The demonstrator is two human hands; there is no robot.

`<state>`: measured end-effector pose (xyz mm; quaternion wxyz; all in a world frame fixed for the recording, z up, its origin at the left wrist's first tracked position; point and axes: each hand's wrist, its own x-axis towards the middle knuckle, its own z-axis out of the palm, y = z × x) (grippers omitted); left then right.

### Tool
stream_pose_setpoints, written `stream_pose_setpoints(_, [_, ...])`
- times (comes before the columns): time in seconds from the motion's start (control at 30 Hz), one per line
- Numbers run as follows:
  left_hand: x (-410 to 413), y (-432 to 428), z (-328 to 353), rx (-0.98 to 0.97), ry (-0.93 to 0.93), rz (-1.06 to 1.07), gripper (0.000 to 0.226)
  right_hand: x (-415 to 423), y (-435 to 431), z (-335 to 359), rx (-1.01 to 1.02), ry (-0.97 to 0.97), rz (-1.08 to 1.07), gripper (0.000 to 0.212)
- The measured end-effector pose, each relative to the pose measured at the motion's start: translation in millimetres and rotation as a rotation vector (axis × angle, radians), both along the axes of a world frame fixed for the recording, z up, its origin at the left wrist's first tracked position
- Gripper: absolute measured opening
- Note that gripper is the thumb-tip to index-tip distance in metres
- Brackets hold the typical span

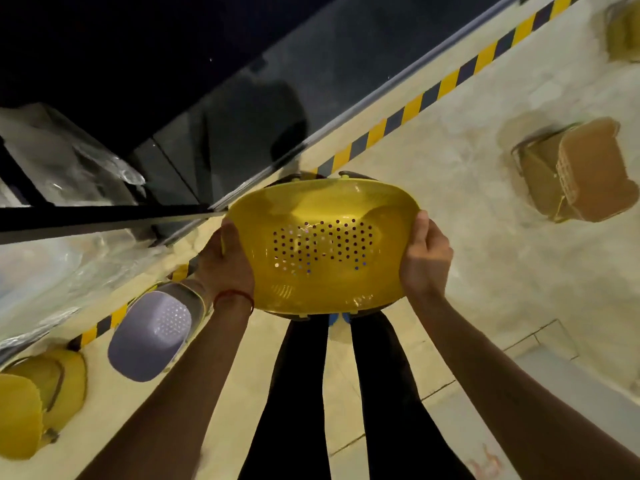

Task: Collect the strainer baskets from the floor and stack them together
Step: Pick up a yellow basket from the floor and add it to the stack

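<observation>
I hold a yellow strainer basket (322, 247) out in front of me, its inside with the perforated bottom facing up at me. My left hand (225, 265) grips its left rim and my right hand (426, 261) grips its right rim. A lilac strainer basket (149, 336) lies on the floor at lower left. Two more yellow baskets (34, 403) lie at the far left edge. On the floor at right sits an orange-brown basket (578, 171), and another yellow one (623, 29) shows at the top right corner.
Black-and-yellow hazard tape (433, 95) runs diagonally across the pale floor. Beyond it stand dark glass panels (214, 109) and clear plastic wrapping (41, 271) at left. My legs in dark trousers (301, 393) are below the held basket.
</observation>
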<state>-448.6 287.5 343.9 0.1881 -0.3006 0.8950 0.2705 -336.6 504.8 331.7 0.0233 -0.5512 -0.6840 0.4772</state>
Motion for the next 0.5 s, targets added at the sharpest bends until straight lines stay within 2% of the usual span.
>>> stream_pose_setpoints(0.13, [-12,5,-61,0.064,0.096,0.021,0.045,-14,-1,-63,-0.019,-0.015,-0.037,0.048])
stream_pose_setpoints(0.23, [-14,11,-102,0.085,0.088,0.023,0.046,-17,4,-102,0.033,-0.061,-0.028,0.044])
stream_pose_setpoints(0.3, [-12,15,-126,0.097,0.084,0.043,0.047,-17,5,-124,0.069,-0.067,0.007,0.050])
stream_pose_setpoints(0.5, [-15,7,-186,0.079,0.105,0.119,0.046,-20,-4,-176,0.059,-0.021,0.053,0.048])
